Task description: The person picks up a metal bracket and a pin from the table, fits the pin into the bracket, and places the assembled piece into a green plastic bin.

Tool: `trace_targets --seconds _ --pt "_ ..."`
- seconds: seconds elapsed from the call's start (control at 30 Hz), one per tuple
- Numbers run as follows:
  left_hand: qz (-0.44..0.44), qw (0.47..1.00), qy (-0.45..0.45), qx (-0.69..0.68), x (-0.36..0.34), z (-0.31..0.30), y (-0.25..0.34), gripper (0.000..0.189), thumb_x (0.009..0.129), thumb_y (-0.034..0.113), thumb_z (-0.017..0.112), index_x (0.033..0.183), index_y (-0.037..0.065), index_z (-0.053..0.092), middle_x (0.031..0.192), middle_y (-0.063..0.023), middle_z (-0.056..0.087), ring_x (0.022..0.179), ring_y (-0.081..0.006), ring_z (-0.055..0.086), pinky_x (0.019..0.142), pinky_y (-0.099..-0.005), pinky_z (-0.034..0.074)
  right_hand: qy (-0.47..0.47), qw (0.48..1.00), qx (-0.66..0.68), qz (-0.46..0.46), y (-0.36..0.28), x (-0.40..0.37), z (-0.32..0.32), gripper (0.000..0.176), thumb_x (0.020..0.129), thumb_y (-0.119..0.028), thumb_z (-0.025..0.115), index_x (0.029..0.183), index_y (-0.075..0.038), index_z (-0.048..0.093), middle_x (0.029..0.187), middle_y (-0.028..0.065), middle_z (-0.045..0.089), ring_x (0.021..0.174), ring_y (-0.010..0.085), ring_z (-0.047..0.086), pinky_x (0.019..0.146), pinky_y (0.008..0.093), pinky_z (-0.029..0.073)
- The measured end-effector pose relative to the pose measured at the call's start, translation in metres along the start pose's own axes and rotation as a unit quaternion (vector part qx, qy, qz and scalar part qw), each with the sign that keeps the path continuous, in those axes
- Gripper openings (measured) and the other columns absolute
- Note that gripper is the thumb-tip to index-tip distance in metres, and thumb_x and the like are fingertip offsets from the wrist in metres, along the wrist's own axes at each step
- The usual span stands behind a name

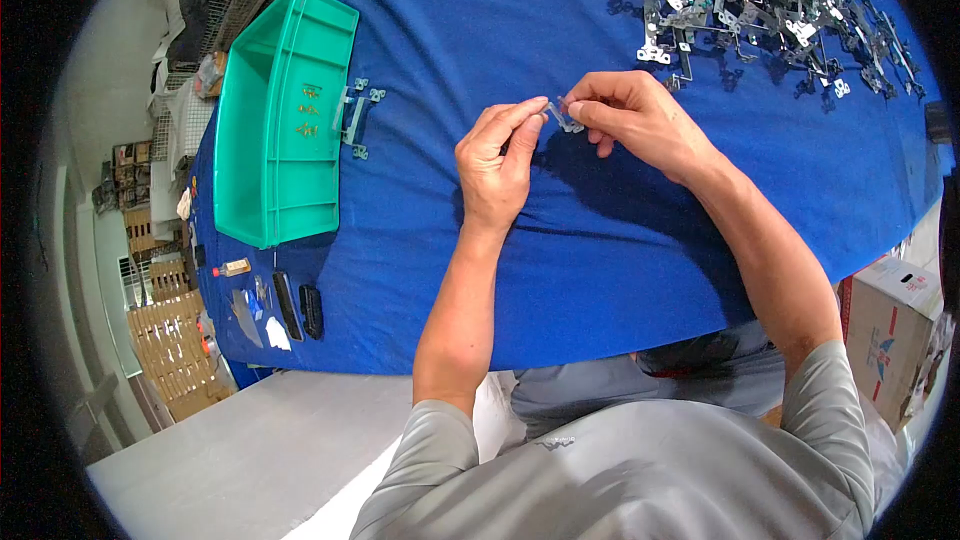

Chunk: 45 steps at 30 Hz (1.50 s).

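Over the middle of the blue cloth, my right hand (640,125) pinches a small silvery metal bracket (568,124) between thumb and fingers. Part of the bracket is hidden by those fingers. My left hand (497,165) is just to its left, thumb and forefinger pressed together close to the bracket's end. What sits in that left pinch, if anything, is too small to make out. At the upper right lies a heap of similar metal brackets (740,0), tangled over one another.
A green plastic bin (315,180) stands on the left of the blue-covered table (400,270), with metal brackets (355,120) beside it. Near the left edge lie a small bottle (232,268) and black tools (286,306). A cardboard box (890,330) stands at the right.
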<state>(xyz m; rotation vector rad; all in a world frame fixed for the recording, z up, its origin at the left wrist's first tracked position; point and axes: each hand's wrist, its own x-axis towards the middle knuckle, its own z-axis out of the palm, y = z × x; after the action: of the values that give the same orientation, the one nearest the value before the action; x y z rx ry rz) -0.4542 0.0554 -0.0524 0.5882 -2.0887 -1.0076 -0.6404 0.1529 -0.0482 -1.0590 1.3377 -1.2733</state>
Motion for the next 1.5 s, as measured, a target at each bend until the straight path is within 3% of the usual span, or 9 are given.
trace_targets --seconds 0.2,0.3,0.5,0.7,0.93,1.03,1.13,1.33,1.5 --pt "-0.081 0.996 -0.019 -0.029 -0.004 0.001 0.003 0.019 0.103 0.011 0.062 0.115 0.0 0.073 0.094 -0.0067 0.074 0.078 -0.0117 0.07 0.067 -0.024 0.053 0.098 0.994 0.036 -0.019 -0.003 -0.001 0.005 0.02 0.101 -0.023 0.062 0.099 -0.003 0.064 0.078 -0.0016 0.061 0.067 0.0057 0.056 0.05 0.0229 0.044" --pt "-0.156 0.98 0.06 -0.111 -0.005 0.004 -0.002 0.021 0.106 0.013 0.058 0.118 -0.001 0.069 0.094 -0.0075 0.074 0.073 -0.0121 0.071 0.061 -0.0232 0.055 0.082 0.996 0.037 0.001 -0.008 -0.003 0.005 0.019 0.101 -0.021 0.062 0.099 -0.002 0.065 0.077 -0.0015 0.06 0.067 0.006 0.055 0.054 0.0245 0.046" --pt "-0.175 0.975 0.067 -0.118 -0.004 0.004 0.0 0.022 0.107 0.013 0.056 0.119 -0.001 0.067 0.095 -0.0089 0.074 0.073 -0.0133 0.072 0.059 -0.0223 0.056 0.029 0.998 -0.029 -0.05 -0.011 -0.006 0.007 0.021 0.1 -0.021 0.064 0.097 0.001 0.066 0.074 -0.0006 0.06 0.069 0.0072 0.055 0.062 0.0282 0.047" --pt "-0.167 0.978 0.066 -0.106 -0.003 0.004 0.002 0.021 0.105 0.013 0.06 0.118 0.0 0.069 0.096 -0.0085 0.074 0.074 -0.0104 0.069 0.059 -0.0222 0.054 0.058 0.991 -0.106 -0.065 -0.001 -0.004 0.007 0.021 0.096 -0.02 0.066 0.097 0.001 0.068 0.069 0.0063 0.062 0.064 0.0111 0.058 0.059 0.0321 0.048" --pt "-0.015 0.998 0.053 0.004 -0.001 -0.001 0.001 0.018 0.1 0.01 0.066 0.112 0.001 0.076 0.097 -0.0068 0.074 0.081 -0.0091 0.064 0.068 -0.0225 0.049 0.071 0.988 -0.127 -0.048 -0.004 -0.005 0.006 0.017 0.094 -0.013 0.068 0.101 0.001 0.066 0.071 0.0115 0.066 0.062 0.0169 0.062 0.061 0.0349 0.052" --pt "-0.011 0.998 0.055 0.0 -0.001 -0.002 -0.001 0.018 0.1 0.01 0.067 0.112 0.001 0.076 0.098 -0.0071 0.074 0.084 -0.0103 0.066 0.071 -0.0231 0.049 0.078 0.982 -0.138 -0.098 0.002 -0.003 0.006 0.016 0.093 -0.01 0.069 0.106 0.0 0.067 0.075 0.0105 0.068 0.064 0.0142 0.063 0.061 0.0326 0.054" --pt "-0.013 0.999 0.047 -0.007 -0.001 -0.002 -0.001 0.018 0.099 0.009 0.067 0.112 0.0 0.076 0.098 -0.0077 0.074 0.086 -0.0111 0.066 0.073 -0.0237 0.05 0.061 0.996 -0.062 -0.007 -0.007 -0.005 0.005 0.02 0.095 -0.014 0.067 0.11 0.0 0.069 0.079 0.0075 0.069 0.067 0.0112 0.062 0.062 0.0285 0.054" --pt "-0.008 1.0 0.013 -0.016 -0.001 0.0 0.0 0.017 0.099 0.008 0.068 0.112 0.0 0.076 0.098 -0.0084 0.074 0.088 -0.0128 0.067 0.077 -0.0248 0.051 0.009 1.0 0.019 0.006 -0.01 -0.002 0.0 0.029 0.1 -0.022 0.063 0.115 0.002 0.069 0.083 0.0025 0.066 0.07 0.0086 0.059 0.06 0.026 0.053" --pt "-0.001 1.0 -0.003 -0.003 0.001 0.0 0.006 0.017 0.099 0.008 0.068 0.111 0.0 0.076 0.097 -0.0088 0.074 0.087 -0.0136 0.068 0.076 -0.0246 0.051 0.02 1.0 0.0 0.004 -0.005 -0.002 -0.001 0.024 0.101 -0.023 0.063 0.107 -0.001 0.068 0.082 0.0001 0.063 0.07 0.0067 0.058 0.057 0.0239 0.05"
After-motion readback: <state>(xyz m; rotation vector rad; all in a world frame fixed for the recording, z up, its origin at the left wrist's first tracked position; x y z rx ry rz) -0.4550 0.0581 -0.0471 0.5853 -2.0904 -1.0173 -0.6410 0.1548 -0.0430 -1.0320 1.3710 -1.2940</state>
